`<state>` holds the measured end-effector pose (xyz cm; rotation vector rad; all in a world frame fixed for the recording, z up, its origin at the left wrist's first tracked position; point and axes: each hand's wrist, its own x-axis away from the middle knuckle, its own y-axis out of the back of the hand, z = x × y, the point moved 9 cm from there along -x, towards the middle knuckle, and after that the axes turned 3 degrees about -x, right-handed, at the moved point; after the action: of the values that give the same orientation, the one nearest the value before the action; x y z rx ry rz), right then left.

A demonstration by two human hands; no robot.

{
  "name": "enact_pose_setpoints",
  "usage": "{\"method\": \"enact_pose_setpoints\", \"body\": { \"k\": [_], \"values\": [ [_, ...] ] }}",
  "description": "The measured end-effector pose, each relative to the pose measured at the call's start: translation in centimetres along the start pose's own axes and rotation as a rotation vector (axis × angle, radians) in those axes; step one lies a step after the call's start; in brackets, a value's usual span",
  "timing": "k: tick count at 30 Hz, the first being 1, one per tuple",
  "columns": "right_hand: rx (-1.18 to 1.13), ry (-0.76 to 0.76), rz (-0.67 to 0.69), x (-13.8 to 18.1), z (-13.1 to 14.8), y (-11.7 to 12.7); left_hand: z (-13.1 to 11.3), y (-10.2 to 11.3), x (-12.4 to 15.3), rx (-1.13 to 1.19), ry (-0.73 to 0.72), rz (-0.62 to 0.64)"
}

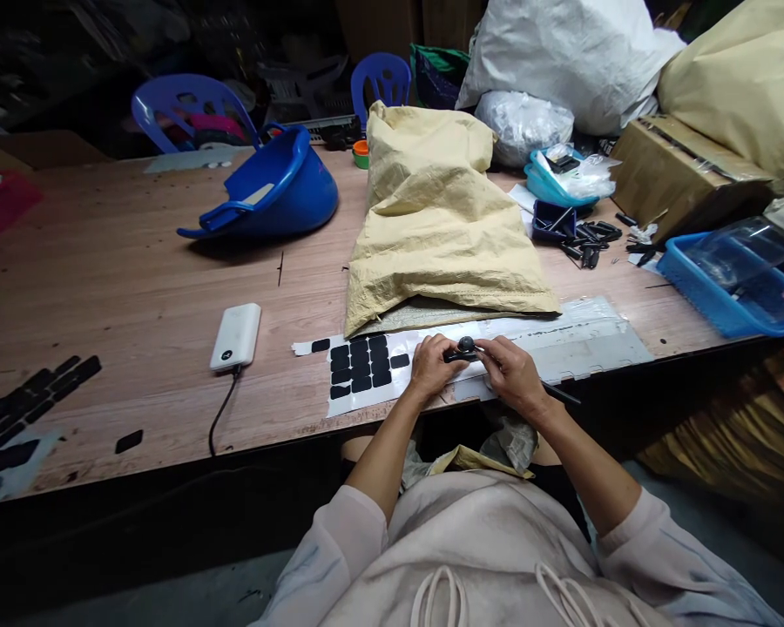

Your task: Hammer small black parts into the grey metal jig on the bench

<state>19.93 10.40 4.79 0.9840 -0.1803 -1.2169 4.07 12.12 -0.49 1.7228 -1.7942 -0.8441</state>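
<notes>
Our left hand (433, 366) and right hand (510, 373) pinch a small black piece (458, 356) between their fingertips, near the front edge of the table (137, 235). Flat and wood-grained, the table stretches widest; on it lies a crumpled yellow bag (444, 209), roughly rectangular. Nearer us is a smooth white sheet (402, 380), bearing rows of black patches (361, 357) with rounded corners. Smallest is our black piece: its long axis runs roughly left to right, and its round knob (466, 343) sits uppermost.
</notes>
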Motion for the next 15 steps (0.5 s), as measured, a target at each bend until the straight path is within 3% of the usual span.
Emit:
{"method": "enact_pose_setpoints", "body": {
  "k": [7, 15],
  "values": [
    [0.119, 0.008, 0.058, 0.3, 0.6, -1.0, -0.1, 0.1, 0.1, -0.008, 0.015, -0.014],
    [0.031, -0.029, -0.064, 0.0, -0.1, 1.5, -0.3, 0.2, 0.2, 0.018, 0.018, -0.031]
  ]
}}
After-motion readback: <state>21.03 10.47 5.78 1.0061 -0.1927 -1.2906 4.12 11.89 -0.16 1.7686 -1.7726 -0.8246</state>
